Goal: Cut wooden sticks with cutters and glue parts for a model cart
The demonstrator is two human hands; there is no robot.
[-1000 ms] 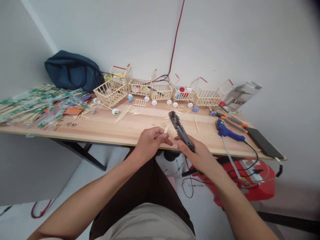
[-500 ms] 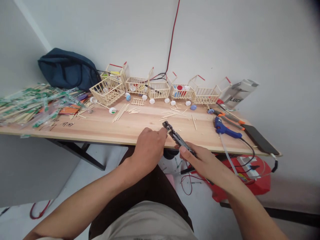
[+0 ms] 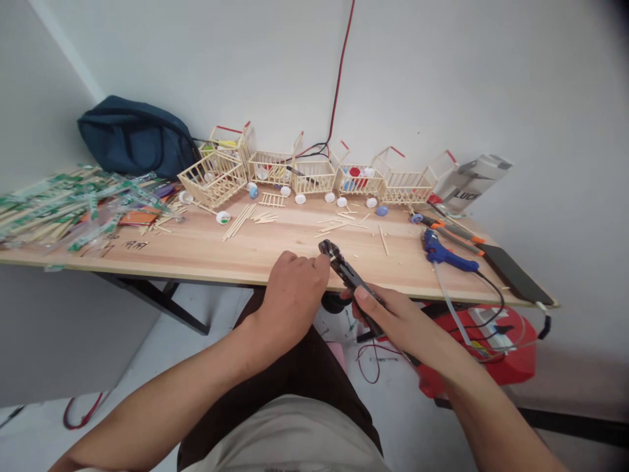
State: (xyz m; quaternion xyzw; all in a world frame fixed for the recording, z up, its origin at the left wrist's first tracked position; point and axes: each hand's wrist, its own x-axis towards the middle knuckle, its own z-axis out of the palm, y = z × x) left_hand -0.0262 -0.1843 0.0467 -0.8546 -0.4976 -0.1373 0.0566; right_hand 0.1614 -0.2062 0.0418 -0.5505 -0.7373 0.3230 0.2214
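Over the front edge of the table, my right hand grips a dark metal plier-like tool by its handles. The tool's head points up and to the left. My left hand is closed in a pinch right beside that head. A short bit of pale wooden stick shows between my left fingertips and the jaws; the rest of it is hidden by the hand. Beyond the hands lie loose wooden sticks and one single stick.
Several small stick-built carts with bottle-cap wheels line the wall. A blue glue gun, orange-handled pliers and a black phone-like slab are at right. Wrapped chopsticks and a blue bag occupy the left.
The tool has turned slightly in my right hand, and its handles look closer together. My left hand stays by its jaws. The whole view has shifted slightly.
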